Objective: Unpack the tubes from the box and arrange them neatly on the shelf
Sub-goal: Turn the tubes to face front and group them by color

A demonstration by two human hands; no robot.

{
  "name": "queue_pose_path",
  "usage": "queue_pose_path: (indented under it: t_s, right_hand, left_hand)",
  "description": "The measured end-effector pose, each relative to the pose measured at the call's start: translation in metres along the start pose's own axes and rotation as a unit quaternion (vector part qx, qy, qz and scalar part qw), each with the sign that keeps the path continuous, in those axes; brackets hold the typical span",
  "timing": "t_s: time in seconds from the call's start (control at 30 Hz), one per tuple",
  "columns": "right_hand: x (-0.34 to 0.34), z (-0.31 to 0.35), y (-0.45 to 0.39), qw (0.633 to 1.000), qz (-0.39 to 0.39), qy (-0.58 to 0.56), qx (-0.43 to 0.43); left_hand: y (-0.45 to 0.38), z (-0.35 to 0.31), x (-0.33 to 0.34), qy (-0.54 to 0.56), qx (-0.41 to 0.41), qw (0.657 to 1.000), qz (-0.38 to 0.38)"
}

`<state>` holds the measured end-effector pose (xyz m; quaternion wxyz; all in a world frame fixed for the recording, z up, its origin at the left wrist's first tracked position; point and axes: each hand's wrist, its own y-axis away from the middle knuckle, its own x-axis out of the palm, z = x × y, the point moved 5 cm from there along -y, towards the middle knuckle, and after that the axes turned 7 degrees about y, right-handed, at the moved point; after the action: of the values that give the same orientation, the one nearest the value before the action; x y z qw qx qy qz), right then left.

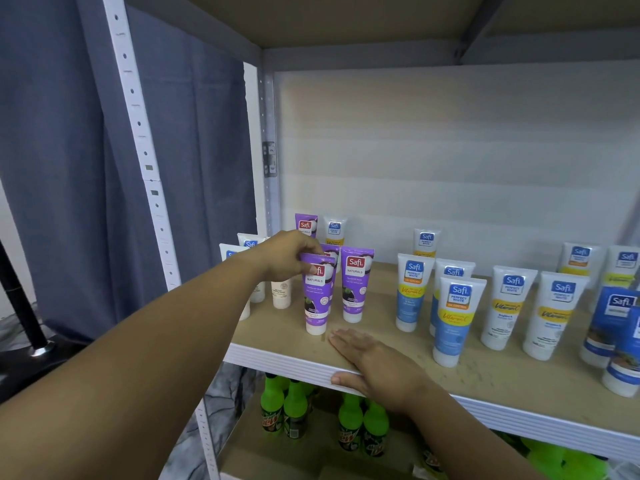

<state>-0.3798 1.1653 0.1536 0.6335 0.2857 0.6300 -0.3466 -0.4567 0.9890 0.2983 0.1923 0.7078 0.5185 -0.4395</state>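
My left hand [285, 258] pinches the top of a purple tube [317, 299] that stands cap-down near the front left of the wooden shelf [502, 379]. A second purple tube [355, 284] stands just right of it, and more purple tubes stand behind. My right hand [375, 365] lies flat on the shelf's front edge with fingers straight, holding nothing. White-and-blue tubes [453, 320] and white-and-yellow tubes [504, 306] stand in loose rows to the right. White tubes [258, 271] behind my left hand are partly hidden. No box is in view.
Blue tubes [609, 327] crowd the shelf's far right. Green-capped bottles [349, 420] stand on the lower shelf. A white perforated upright post [152, 188] frames the left side, with a grey curtain [62, 168] behind. The shelf board above [346, 19] hangs overhead.
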Motion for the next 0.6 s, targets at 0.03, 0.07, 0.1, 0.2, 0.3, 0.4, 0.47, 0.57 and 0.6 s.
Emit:
queue_pose_path:
  t_s: [0.03, 0.07, 0.1, 0.2, 0.3, 0.4, 0.47, 0.57, 0.6]
  right_hand:
    - [0.0, 0.0, 0.0, 1.0, 0.003, -0.002, 0.0]
    - [-0.001, 0.001, 0.0, 1.0, 0.005, -0.006, -0.001]
    - [-0.001, 0.001, 0.0, 1.0, 0.006, -0.012, 0.0]
    - [-0.014, 0.007, 0.004, 0.999, -0.002, -0.035, -0.006]
    - [-0.045, 0.014, 0.008, 0.996, -0.084, -0.028, -0.032]
    - [-0.095, 0.014, 0.006, 0.979, -0.195, -0.051, -0.021]
    - [-0.134, 0.014, 0.0, 0.964, -0.257, -0.055, -0.031]
    - [-0.185, 0.009, -0.021, 0.947, -0.318, -0.038, -0.036]
    - [-0.199, 0.005, -0.031, 0.945, -0.324, -0.031, -0.033]
  left_hand:
    - [0.001, 0.0, 0.0, 0.004, 0.004, 1.0, 0.001]
    - [0.001, 0.0, -0.001, 0.011, 0.007, 1.0, 0.003]
    - [0.002, 0.0, -0.002, 0.021, 0.011, 1.0, 0.004]
    - [0.002, 0.0, -0.008, 0.075, 0.015, 0.997, 0.002]
    - [0.001, -0.004, -0.02, 0.149, 0.022, 0.989, -0.012]
    - [-0.004, -0.013, -0.038, 0.182, 0.036, 0.982, -0.04]
    - [-0.011, -0.019, -0.052, 0.171, 0.045, 0.982, -0.063]
    - [-0.023, -0.023, -0.07, 0.149, 0.046, 0.983, -0.102]
    - [-0.029, -0.022, -0.075, 0.141, 0.042, 0.983, -0.111]
